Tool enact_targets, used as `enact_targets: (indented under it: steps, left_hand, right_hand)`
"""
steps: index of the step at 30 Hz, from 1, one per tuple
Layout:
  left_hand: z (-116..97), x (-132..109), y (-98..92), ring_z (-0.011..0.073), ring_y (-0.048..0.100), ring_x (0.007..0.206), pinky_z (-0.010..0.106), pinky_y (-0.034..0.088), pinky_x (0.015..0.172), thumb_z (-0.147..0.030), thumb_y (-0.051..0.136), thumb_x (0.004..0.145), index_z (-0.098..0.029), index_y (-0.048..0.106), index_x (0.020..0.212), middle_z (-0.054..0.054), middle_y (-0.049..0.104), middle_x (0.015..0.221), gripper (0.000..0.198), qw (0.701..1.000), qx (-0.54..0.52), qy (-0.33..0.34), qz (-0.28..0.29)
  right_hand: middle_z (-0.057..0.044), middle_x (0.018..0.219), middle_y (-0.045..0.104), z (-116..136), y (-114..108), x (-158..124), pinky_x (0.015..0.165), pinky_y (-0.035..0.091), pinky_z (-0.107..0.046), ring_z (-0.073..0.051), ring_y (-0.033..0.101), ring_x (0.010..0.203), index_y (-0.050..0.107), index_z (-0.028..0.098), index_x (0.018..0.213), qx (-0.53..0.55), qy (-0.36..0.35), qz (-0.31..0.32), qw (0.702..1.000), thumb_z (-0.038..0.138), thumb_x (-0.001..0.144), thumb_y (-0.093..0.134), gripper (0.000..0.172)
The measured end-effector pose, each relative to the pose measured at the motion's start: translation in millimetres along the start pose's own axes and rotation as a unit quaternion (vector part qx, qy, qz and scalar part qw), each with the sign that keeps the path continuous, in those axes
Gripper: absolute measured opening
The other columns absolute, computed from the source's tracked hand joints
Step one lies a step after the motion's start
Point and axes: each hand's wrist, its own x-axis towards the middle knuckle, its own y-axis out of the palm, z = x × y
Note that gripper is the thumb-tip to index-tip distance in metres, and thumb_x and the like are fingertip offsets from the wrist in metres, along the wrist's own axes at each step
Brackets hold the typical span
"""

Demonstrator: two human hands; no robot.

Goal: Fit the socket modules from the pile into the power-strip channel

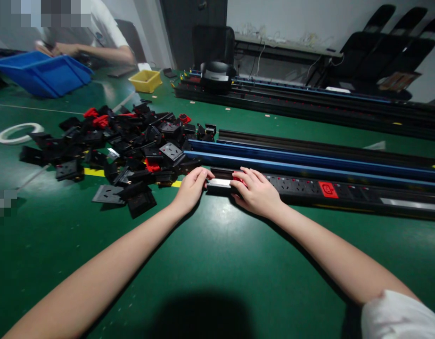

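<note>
Glare spots the table by my right hand. A soft shadow lies nearer me. The co-worker looks blurred.

Short white sleeve, bare forearms

**Around your table**

On your left lies a white ring. Beyond it stands a blue bin, with a yellow bin to its right. A co-worker is behind the blue bin. Ahead of you, a chair stands before a door, a bench runs along the wall, and black chairs crowd the right.
</note>
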Motion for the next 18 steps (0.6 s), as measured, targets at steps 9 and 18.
enact_targets:
  steps: [9,18]
  left_hand:
    - [-0.3,-0.8,-0.1,0.0161,0.057,0.073,0.031,0.044,0.072,-0.045,0.045,0.102,-0.02,0.068,0.087,0.001,0.063,0.082,0.036,0.999,0.025,0.021,-0.004]
    - [-3.8,-6.8,-0.6,0.02,0.063,0.089,0.034,0.048,0.085,-0.04,0.044,0.103,-0.021,0.067,0.087,0.003,0.067,0.09,0.034,0.992,0.096,0.085,-0.01]
  right_hand:
    - [-0.016,0.159,0.049,1.1,-4.3,-0.4,0.114,0.046,-0.048,-0.034,0.055,0.139,0.052,0.015,0.151,-0.005,0.006,0.03,1.0,0.033,0.101,0.056,0.053]
    - [-0.011,0.155,0.056,1.7,-2.3,-0.9,0.113,0.046,-0.051,-0.037,0.056,0.136,0.063,0.018,0.141,-0.014,-0.001,0.037,0.999,0.033,0.099,0.059,0.044]
